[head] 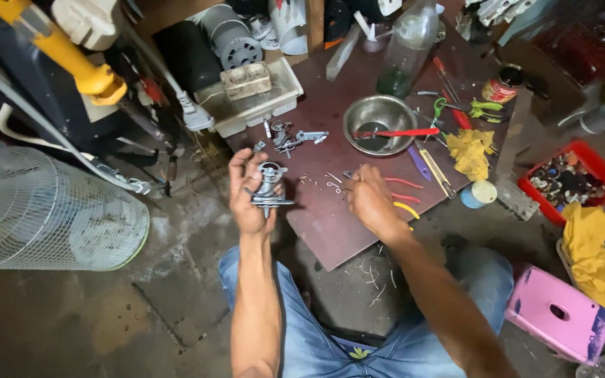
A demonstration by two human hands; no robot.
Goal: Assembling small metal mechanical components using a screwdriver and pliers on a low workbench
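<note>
Two hands engaged: left hand (250,192) grasps metal assembly (269,187), axis upright; right hand (369,199) pinches pliers (395,190) on board (330,224) near edge.

The left hand (248,192) holds a metal part (269,187) over the tabletop (330,224) edge; the right hand (369,199) sits just right of it. Behind them lies a bowl (379,120) (a screwdriver (395,132) across it), with a fan (43,210) far left and a stool (558,311) right.

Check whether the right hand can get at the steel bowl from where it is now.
Probably yes: the right hand rests on the board just below the steel bowl, with only small loose parts between them.
</note>
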